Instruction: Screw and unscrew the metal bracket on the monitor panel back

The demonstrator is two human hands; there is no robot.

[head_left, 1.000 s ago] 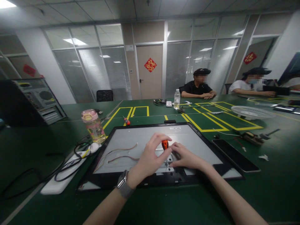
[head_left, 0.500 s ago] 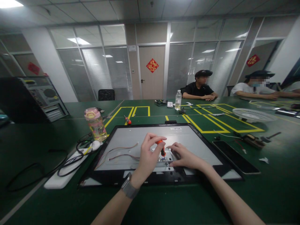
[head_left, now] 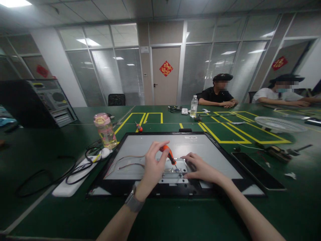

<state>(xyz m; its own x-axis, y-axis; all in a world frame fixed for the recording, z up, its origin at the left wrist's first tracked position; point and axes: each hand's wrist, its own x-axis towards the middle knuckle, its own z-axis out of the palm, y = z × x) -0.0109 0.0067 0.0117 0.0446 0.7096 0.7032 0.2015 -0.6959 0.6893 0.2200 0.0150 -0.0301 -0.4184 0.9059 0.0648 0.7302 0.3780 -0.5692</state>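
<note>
A flat monitor panel [head_left: 200,147] in a black frame lies face down on the green table in front of me. My left hand [head_left: 152,167], with a watch on the wrist, pinches an orange-handled screwdriver [head_left: 167,153] whose tip slants down to a small circuit board [head_left: 173,173] on the panel. My right hand [head_left: 199,167] rests on the panel just right of that board, fingers curled and pressing down beside it. Thin wires [head_left: 127,162] run left from the board across the panel.
A pink-capped bottle [head_left: 105,130], black cables [head_left: 62,172] over a white slab and a computer case [head_left: 47,102] are at left. A dark phone-like slab [head_left: 258,170], tools [head_left: 281,153] and a fan grille [head_left: 278,123] are at right. Two people sit at the far side near a water bottle [head_left: 194,106].
My left hand has tilted the screwdriver so its handle leans left and its tip points down at the board. The view has shifted slightly; my right hand stays beside the board.
</note>
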